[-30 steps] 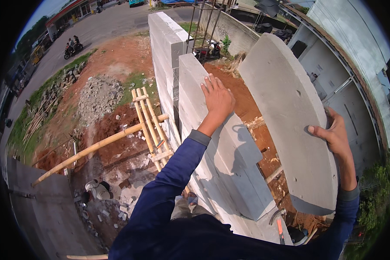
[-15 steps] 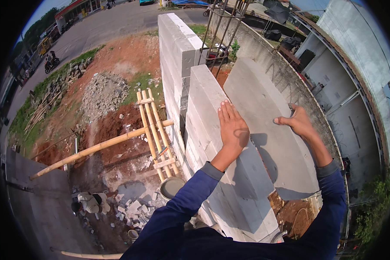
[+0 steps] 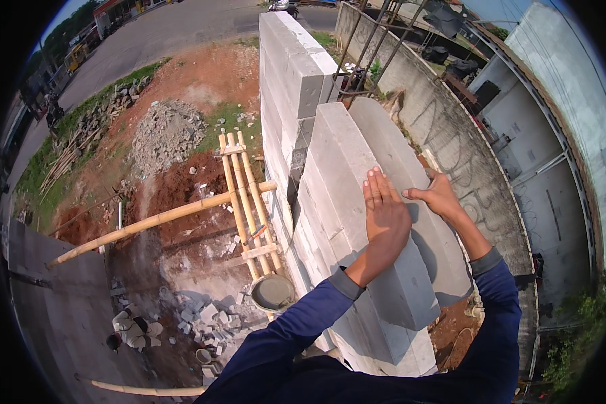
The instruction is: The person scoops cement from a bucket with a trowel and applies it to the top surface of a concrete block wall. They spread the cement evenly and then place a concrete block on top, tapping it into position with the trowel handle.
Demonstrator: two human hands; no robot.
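Head cam: right hand gripped the concrete slab, which sat 3 o'clock from the flat, uncurled left hand.

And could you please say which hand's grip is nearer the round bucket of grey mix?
Left: the left grip is on a grey rectangular block, right of the bucket; the right grip, farther right, is on the outer grey slab.

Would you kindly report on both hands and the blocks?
Left hand flat on wall block; right hand gripping outer block; upright rebar just past the blocks' far ends.
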